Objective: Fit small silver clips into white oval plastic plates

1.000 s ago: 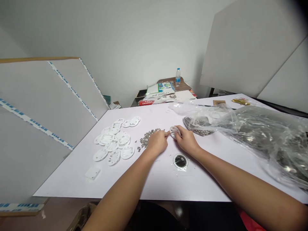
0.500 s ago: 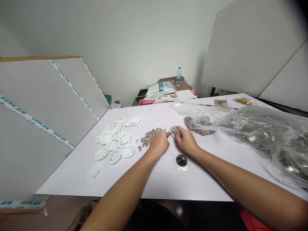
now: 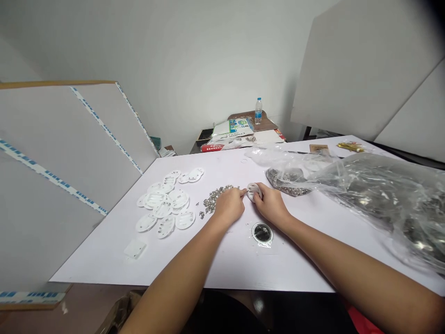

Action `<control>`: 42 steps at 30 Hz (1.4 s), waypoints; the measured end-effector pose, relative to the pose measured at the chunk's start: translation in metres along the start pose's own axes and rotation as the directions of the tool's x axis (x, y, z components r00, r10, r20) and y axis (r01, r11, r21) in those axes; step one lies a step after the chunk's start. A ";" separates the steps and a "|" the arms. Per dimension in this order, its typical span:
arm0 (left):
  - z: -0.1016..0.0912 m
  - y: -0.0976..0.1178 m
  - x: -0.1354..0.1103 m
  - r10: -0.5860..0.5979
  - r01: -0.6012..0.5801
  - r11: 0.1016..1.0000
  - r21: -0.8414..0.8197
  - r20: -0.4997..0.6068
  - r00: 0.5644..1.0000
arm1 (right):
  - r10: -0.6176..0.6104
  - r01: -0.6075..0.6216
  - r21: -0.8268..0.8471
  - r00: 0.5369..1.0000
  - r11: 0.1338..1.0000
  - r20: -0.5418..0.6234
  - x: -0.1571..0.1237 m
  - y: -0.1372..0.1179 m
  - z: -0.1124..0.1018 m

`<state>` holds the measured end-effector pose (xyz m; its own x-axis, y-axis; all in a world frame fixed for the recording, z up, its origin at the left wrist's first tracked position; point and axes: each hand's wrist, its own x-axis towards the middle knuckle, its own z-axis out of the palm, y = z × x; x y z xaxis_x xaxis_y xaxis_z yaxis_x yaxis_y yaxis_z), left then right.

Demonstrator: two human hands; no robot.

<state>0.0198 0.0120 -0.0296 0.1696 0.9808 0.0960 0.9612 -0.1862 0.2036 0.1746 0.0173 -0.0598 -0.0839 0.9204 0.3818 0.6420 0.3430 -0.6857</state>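
Observation:
A round white plastic disc (image 3: 254,191) with small slots and metal bits on its face is pinched in my right hand (image 3: 271,204), tilted toward me. My left hand (image 3: 229,204) is closed, with its fingertips at the disc's left edge; whatever sits between them is too small to make out. Beside and behind my left hand lies a pile of small shiny metal parts (image 3: 212,200). Several similar white discs (image 3: 162,205) are heaped on the left of the table. Below my right hand lies a dark round piece with a pale rim (image 3: 262,233).
A small white square box (image 3: 135,249) lies at the front left of the white table (image 3: 114,260). Clear plastic bags (image 3: 368,185) of metal parts cover the right side. Partition boards (image 3: 62,176) border the left. A water bottle (image 3: 258,111) stands behind the table.
The disc has turned slightly in my right hand, so its slotted face shows more. My left hand has shifted very slightly; the heaped discs and metal parts stay put.

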 end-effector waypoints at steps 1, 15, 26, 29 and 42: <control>0.000 0.001 0.000 -0.007 0.007 1.000 0.003 0.003 1.000 | -0.007 0.007 0.001 1.000 1.000 0.002 0.000 -0.001 0.000; -0.002 0.015 -0.003 -0.074 0.075 0.994 0.079 -0.020 0.997 | -0.081 0.082 -0.039 0.996 0.996 0.023 -0.005 -0.008 0.000; 0.001 0.013 -0.001 -0.068 0.070 0.996 0.058 -0.037 0.997 | -0.115 0.116 -0.020 0.992 0.993 0.047 -0.002 -0.007 -0.002; 0.000 0.012 0.000 -0.074 0.075 0.996 0.049 -0.026 0.997 | -0.123 0.124 -0.009 0.991 0.992 0.050 -0.001 -0.005 -0.003; -0.008 0.007 -0.005 0.025 -0.016 0.990 0.143 -0.064 0.998 | -0.052 0.052 0.000 0.998 0.999 -0.020 0.003 -0.001 -0.001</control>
<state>0.0238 0.0049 -0.0211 0.1796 0.9701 0.1629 0.9796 -0.1915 0.0603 0.1747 0.0192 -0.0577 -0.1019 0.8976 0.4288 0.6370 0.3899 -0.6650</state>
